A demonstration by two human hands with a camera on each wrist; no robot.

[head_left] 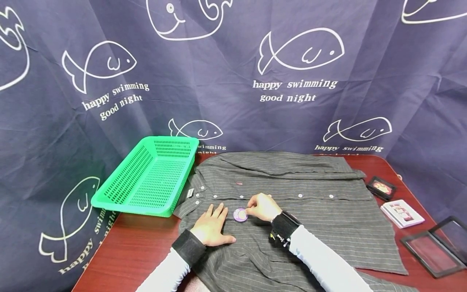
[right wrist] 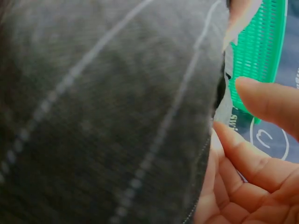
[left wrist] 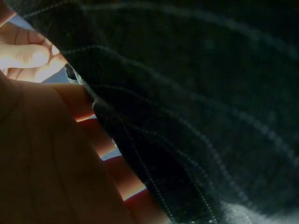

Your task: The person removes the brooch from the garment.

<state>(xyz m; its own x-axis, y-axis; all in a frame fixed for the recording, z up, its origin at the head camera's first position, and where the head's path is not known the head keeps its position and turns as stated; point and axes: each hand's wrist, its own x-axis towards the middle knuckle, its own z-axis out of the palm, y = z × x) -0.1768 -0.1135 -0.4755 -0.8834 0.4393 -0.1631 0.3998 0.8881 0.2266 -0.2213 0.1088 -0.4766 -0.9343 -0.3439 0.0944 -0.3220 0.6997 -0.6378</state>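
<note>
A dark grey pinstriped shirt lies spread over the table, its row of white buttons running sideways. On its chest sits a round purple badge, face up. My right hand is at the badge's right edge, its fingertips overlapping it. In the right wrist view, the thumb stands apart from the curled fingers; whether they grip the badge I cannot tell. My left hand rests flat on the shirt, left of the badge, fingers spread. Shirt cloth fills much of the left wrist view.
A green plastic basket stands at the back left. Along the right edge are a dark case with a picture, a stack of white cards and an opened clear-windowed case. A dark fish-print curtain hangs behind the table.
</note>
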